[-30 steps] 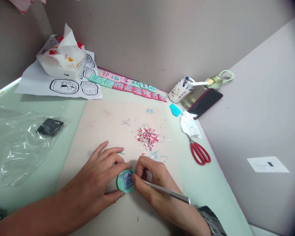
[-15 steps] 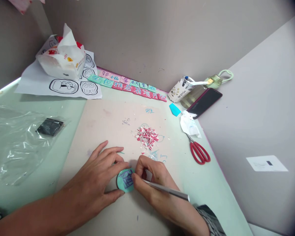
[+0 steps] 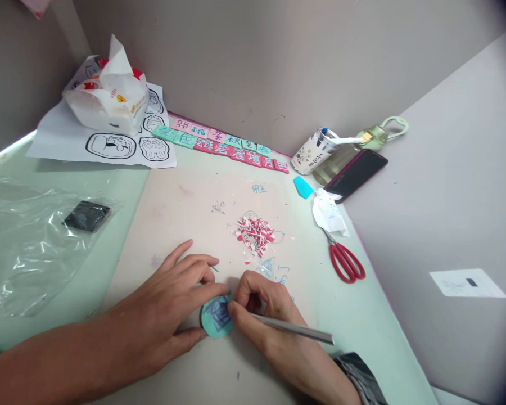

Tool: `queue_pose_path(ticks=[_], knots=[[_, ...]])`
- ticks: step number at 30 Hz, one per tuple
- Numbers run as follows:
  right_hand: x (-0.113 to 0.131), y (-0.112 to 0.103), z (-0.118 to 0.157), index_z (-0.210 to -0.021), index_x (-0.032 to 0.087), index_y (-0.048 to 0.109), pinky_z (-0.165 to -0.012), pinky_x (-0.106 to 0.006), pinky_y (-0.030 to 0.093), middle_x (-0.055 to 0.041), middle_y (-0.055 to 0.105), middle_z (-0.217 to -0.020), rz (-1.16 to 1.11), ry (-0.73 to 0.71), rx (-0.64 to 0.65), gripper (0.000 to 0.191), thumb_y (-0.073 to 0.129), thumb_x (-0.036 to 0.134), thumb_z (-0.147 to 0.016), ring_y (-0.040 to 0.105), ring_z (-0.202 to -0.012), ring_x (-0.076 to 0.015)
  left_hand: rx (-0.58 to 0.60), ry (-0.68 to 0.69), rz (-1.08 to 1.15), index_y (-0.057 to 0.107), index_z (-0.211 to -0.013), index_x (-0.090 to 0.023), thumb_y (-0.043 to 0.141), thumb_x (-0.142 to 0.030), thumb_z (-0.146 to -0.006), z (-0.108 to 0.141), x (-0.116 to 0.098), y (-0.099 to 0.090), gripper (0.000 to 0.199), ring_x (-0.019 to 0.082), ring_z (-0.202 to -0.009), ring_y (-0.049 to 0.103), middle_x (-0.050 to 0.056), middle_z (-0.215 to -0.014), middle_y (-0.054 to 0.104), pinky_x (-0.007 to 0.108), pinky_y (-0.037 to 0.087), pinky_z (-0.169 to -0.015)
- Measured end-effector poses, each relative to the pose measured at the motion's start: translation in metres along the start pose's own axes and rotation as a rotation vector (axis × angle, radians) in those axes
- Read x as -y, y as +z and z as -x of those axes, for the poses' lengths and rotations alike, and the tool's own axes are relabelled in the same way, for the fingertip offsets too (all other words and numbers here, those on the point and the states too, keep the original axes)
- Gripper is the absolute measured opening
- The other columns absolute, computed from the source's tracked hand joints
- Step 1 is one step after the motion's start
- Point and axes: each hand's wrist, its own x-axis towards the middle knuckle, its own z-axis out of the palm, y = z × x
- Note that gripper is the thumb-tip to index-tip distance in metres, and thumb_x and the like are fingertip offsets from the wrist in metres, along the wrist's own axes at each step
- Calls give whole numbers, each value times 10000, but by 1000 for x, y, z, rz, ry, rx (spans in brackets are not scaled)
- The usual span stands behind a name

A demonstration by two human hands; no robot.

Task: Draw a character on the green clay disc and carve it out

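Note:
A round teal piece (image 3: 214, 327) with dark purple markings lies on the beige board (image 3: 164, 191). My left hand (image 3: 172, 304) holds it from the left, index finger at its top edge and thumb at its lower left, the other fingers spread on the board. In my right hand (image 3: 265, 315) is a slim silver-grey tool (image 3: 299, 328), pinched between thumb and fingers. Its tip is hidden behind my fingers at the piece's right side. Beyond my hands sits a small heap of red and white scraps (image 3: 256, 236).
Red-handled scissors (image 3: 347, 262), crumpled tissue (image 3: 329, 212), a phone (image 3: 356, 175), a cup (image 3: 314, 152) and a green bottle (image 3: 335, 163) stand or lie at right. Lettered tiles (image 3: 223, 147) line the back. A plastic bag (image 3: 29, 247) and a paper box (image 3: 109, 104) are at left.
The view has shifted slightly. The round piece looks a little turned between my fingers, and my left thumb has moved off its lower edge toward the left side. The right hand still holds the tool.

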Motion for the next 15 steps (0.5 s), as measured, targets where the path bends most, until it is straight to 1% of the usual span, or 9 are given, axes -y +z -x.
queue_pose_path(ticks=[4,8,9,10,13,14,15], knots=[[-2,1,2,-714,226,449,-568,-260,308,74,457,-688,-13,-7,-3,235,596,182,-892,385,-640,-110,-24,-28,-13,575,-1157,-292,711,-136,-789,-1,0,4,422,224,-1322,487,-26,-1030,606,456,48,-1262],[-1,2,3,-706,224,444,-578,-267,311,71,466,-682,-8,4,-15,248,592,205,-904,394,-645,-112,-51,-39,-32,574,-1088,-272,745,-205,-815,-1,-2,10,329,233,-1311,501,-16,-1056,630,478,63,-1255],[-1,2,3,-706,224,440,-578,-269,311,70,464,-682,-13,9,-15,252,591,214,-907,394,-646,-113,-59,-44,-31,570,-1084,-269,752,-215,-811,-1,-2,11,332,237,-1310,501,-12,-1065,629,484,69,-1252],[-1,2,4,-708,225,436,-580,-270,311,68,460,-686,-20,12,-13,254,589,219,-911,394,-649,-114,-68,-49,-29,566,-1099,-271,761,-214,-798,-1,-2,12,363,241,-1309,501,-11,-1073,627,489,73,-1249],[-1,2,4,-720,228,421,-590,-274,313,62,453,-709,-26,12,1,250,571,206,-918,392,-666,-119,-84,-48,-20,539,-1222,-298,769,-160,-739,1,-1,12,553,248,-1306,500,-17,-1085,616,492,61,-1247],[-1,2,4,-723,229,415,-594,-275,313,60,452,-716,-21,11,4,250,566,197,-919,392,-672,-121,-73,-36,-14,531,-1250,-313,756,-141,-743,1,0,11,580,245,-1307,500,-22,-1084,612,485,58,-1246],[-1,2,4,-725,229,411,-598,-276,312,59,450,-719,-13,11,5,249,562,188,-919,390,-676,-122,-63,-26,-6,534,-1251,-324,742,-132,-760,1,0,10,567,240,-1305,503,-25,-1074,611,475,56,-1245]])
